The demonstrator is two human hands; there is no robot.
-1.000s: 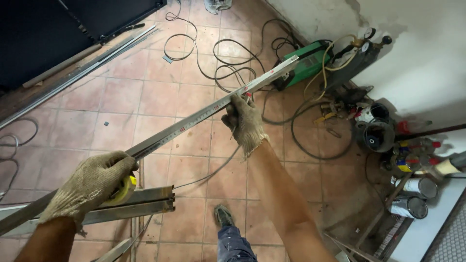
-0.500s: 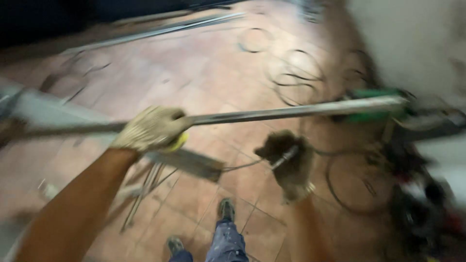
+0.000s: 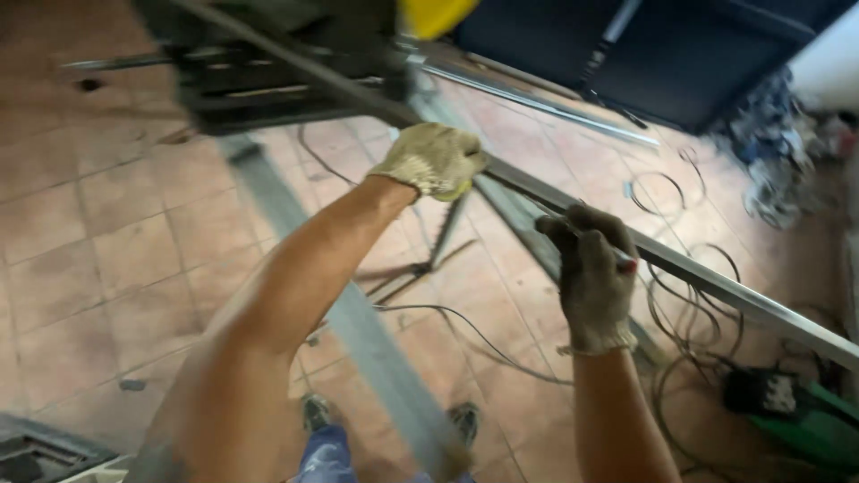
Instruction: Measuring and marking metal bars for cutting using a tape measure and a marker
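Long grey square-section metal bar (image 3: 716,282) runs diagonally from upper left of frame down to right edge, held up off the floor. Left hand in pale knit work glove (image 3: 434,161) grips it near upper centre, fingers wrapped shut around the bar. Right hand in darker grey glove (image 3: 591,268) grips the same bar just right of centre, fingers curled closed on it, a small red bit showing at the fingertips.

Change from a second ago: then the bar ran from lower left up to upper right toward the green machine, hands well apart. Half a second ago view was blurred, mid-swing. Now the bar slopes the other way in the frame and the hands sit much closer together, so the person looks to have turned with the bar; grip kept on both hands, bar not set down.

Outward: upper left, a dark blurred metal frame or machine (image 3: 277,63) with a yellow part (image 3: 434,13) at the top edge; bar's far end meets it, contact unclear. A second pale flat metal strip (image 3: 358,322) slants down through centre, blurred. Black cables (image 3: 689,304) looped on terracotta tiled floor (image 3: 98,233). Green boxy machine (image 3: 810,420) lower right. Dark panel (image 3: 662,54) upper right. Shoes (image 3: 315,413) at bottom centre.
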